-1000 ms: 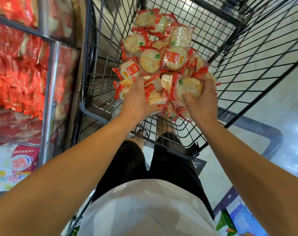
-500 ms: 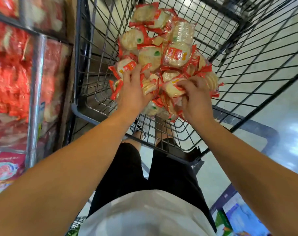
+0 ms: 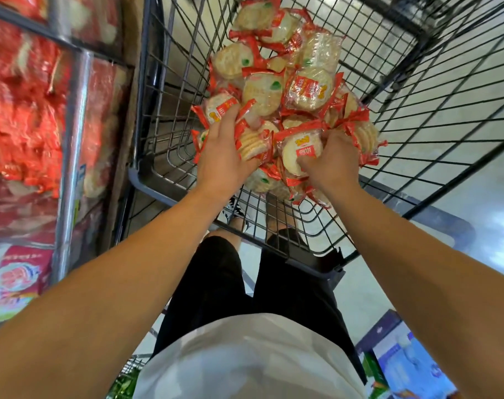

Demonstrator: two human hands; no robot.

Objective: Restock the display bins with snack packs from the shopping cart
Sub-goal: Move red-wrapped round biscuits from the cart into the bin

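Head view, looking down into a wire shopping cart [image 3: 170, 116]. A heap of snack packs [image 3: 285, 90], round pale crackers in clear wrappers with red ends, is piled in the cart basket against its near end. The left hand [image 3: 220, 159] is laid on the left flank of the heap; its fingers [image 3: 230, 119] are extended and slightly spread, the tips pressed over a pack with a red label [image 3: 220, 109], while the thumb is tucked against a ribbed cracker pack [image 3: 252, 145] beside the palm. The right hand [image 3: 330, 162] is set on the right flank, its fingers curled around a pack with a red-and-white label [image 3: 301, 151], which is gripped from above and from the side. The two hands are kept just apart, with packs between them. Open basket floor is seen to the left of the heap, between it and the cart's left wall, and more open mesh is seen to the right. Display bins [image 3: 23, 110] filled with blurred red packs are seen beyond the cart's left side, framed by a metal post [image 3: 72, 133].
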